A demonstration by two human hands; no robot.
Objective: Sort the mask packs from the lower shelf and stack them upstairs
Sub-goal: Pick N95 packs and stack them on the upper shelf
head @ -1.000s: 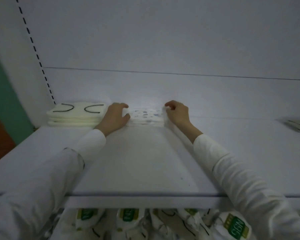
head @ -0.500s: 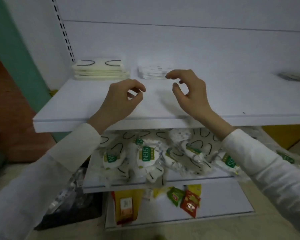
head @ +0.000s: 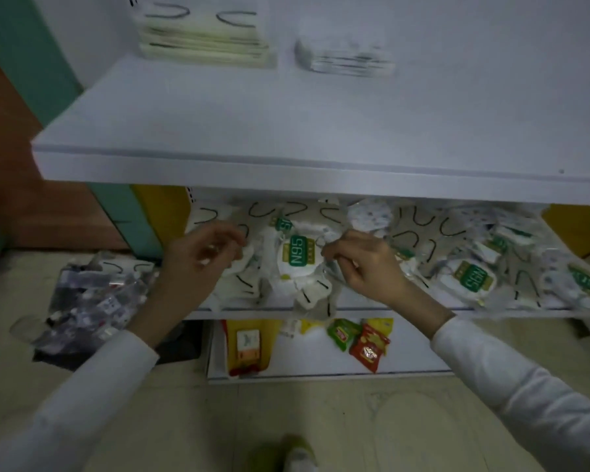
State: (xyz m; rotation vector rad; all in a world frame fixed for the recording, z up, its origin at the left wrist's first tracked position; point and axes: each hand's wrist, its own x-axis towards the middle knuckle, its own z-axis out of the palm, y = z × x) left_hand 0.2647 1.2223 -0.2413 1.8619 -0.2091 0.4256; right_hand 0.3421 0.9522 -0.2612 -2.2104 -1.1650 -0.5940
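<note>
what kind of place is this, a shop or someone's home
Most likely a small shop or its stockroom. The tiered white display shelving, the heap of sealed N95 mask packs on the lower shelf, and the snack packets on the tier beneath all suggest goods being stocked.

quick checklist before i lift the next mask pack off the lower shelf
1. Hands at the pile: ok. The left hand and right hand flank the N95 pack on the lower shelf.
2. Firm grip on that pack: cannot tell. The fingers are curled, but the picture is blurred.
3. Pack free of the neighbouring packs: not ok. It lies overlapped in the heap.
4. Room on the upper shelf: ok. There is bare surface in front of the stacks.
5. Which stack matches: cannot tell. The cream stack and patterned stack are too blurred.
</note>
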